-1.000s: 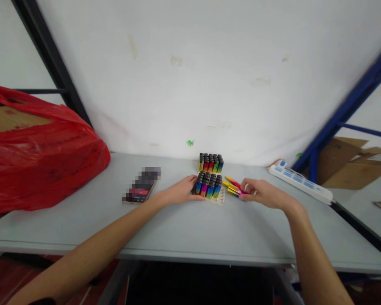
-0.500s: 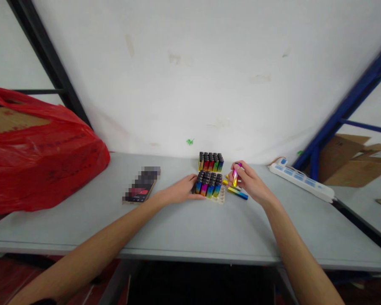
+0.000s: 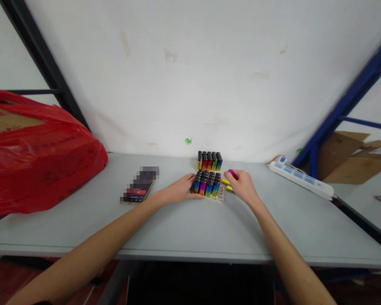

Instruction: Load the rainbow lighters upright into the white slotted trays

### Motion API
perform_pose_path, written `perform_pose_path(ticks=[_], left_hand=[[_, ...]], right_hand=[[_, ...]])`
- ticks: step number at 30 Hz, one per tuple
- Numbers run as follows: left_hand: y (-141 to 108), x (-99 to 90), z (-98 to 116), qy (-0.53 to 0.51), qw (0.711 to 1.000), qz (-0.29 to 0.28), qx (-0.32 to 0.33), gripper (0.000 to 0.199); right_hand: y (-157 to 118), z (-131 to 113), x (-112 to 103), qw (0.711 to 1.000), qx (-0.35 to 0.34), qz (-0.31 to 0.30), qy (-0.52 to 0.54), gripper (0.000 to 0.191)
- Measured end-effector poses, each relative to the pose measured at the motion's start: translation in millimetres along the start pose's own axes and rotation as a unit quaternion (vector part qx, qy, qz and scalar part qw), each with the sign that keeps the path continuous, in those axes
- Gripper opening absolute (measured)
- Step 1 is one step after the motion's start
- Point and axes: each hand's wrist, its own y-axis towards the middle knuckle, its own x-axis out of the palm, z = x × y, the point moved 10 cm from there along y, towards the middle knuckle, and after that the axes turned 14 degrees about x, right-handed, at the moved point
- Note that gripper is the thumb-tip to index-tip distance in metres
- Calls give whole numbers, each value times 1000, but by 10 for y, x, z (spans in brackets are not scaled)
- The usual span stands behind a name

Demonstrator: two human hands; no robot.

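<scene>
A pale tray (image 3: 220,195) with round holes stands on the table, packed with several upright lighters (image 3: 206,186) in blue, pink and yellow with black tops. My left hand (image 3: 184,189) grips the left side of this tray, thumb at the front and fingers behind. My right hand (image 3: 243,184) pinches a shiny purple-pink lighter (image 3: 232,173) just right of the tray; its lower part is hidden by the fingers. Loose yellow lighters (image 3: 225,182) lie between that hand and the tray. Behind stands a second block of upright lighters (image 3: 210,161).
A phone (image 3: 141,186), partly pixelated, lies left of my hands. The red plastic bag (image 3: 51,156) fills the table's left end. At the right are a white power strip (image 3: 300,178) and a cardboard box (image 3: 349,156). The wall (image 3: 190,84) rises behind the table.
My right hand has moved slightly left and nearer the tray with the lighter, now covering the blue-yellow lighter on the table. The left hand keeps its hold. The view has shifted slightly.
</scene>
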Motion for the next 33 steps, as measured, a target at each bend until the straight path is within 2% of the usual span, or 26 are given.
perform_pose_path(ticks=[5, 13, 20, 27, 33], left_hand=[[-3, 3, -17, 7, 1000, 4, -3, 86], [1, 17, -26, 3, 1000, -5, 1, 86], [1, 21, -63, 5, 1000, -11, -7, 88], [-11, 12, -57, -2, 1000, 2, 0, 87], [-11, 7, -24, -11, 1000, 6, 2, 86]], right_hand=[[11, 10, 1, 1000, -1, -5, -25, 44], [-52, -119, 91, 996, -43, -50, -55, 57], [-67, -64, 134, 992, -56, -58, -96, 39], [-65, -87, 117, 990, -72, -73, -92, 48], [-162, -186, 70, 979, -91, -173, -59, 44]])
